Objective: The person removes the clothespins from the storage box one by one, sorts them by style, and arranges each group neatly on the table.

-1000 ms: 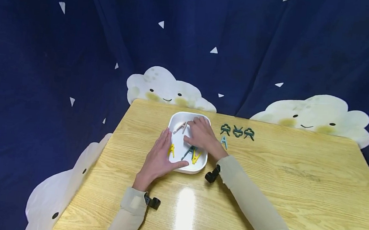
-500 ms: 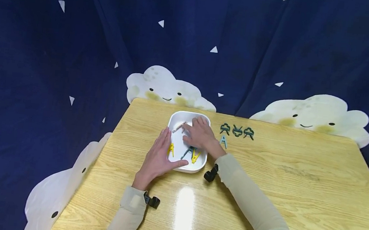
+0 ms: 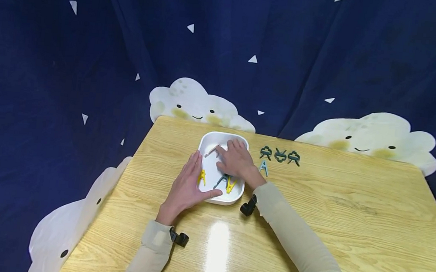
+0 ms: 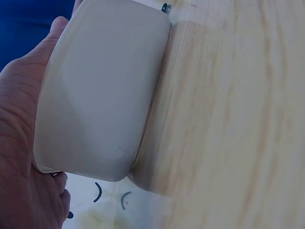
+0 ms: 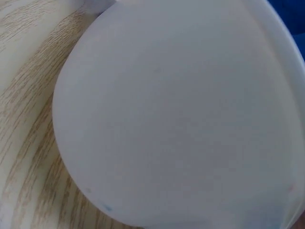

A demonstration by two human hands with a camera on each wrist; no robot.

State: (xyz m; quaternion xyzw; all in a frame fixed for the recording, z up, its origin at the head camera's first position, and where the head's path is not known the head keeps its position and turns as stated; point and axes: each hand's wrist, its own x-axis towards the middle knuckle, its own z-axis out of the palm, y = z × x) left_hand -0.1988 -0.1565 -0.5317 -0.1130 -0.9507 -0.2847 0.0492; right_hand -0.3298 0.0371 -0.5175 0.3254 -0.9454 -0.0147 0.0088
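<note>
My left hand (image 3: 186, 187) lies against the near left corner of a white plastic bin (image 3: 240, 195), its fingers straight along the left rim and its thumb stretched over the front rim. In the left wrist view that hand (image 4: 21, 119) touches the edge of the bin (image 4: 105, 90). Inside the bin, my right hand (image 3: 237, 159) reaches with its index finger at a pale pink clothespin (image 3: 211, 151); its thumb stands apart from it. A yellow clothespin (image 3: 202, 177), a grey-blue one (image 3: 221, 180) and another yellow one (image 3: 230, 185) lie nearer the front. The right wrist view shows mainly the bin's wall.
Three dark green clips (image 3: 280, 155) lie in a row on the wooden table (image 3: 333, 208), right of the bin. A light blue clothespin (image 3: 264, 168) lies below them. Behind the table hangs a dark blue curtain (image 3: 224, 66) with cloud prints.
My right index finger has moved slightly left and down onto the pale pink clothespin. The left hand and the bin have stayed in place.
</note>
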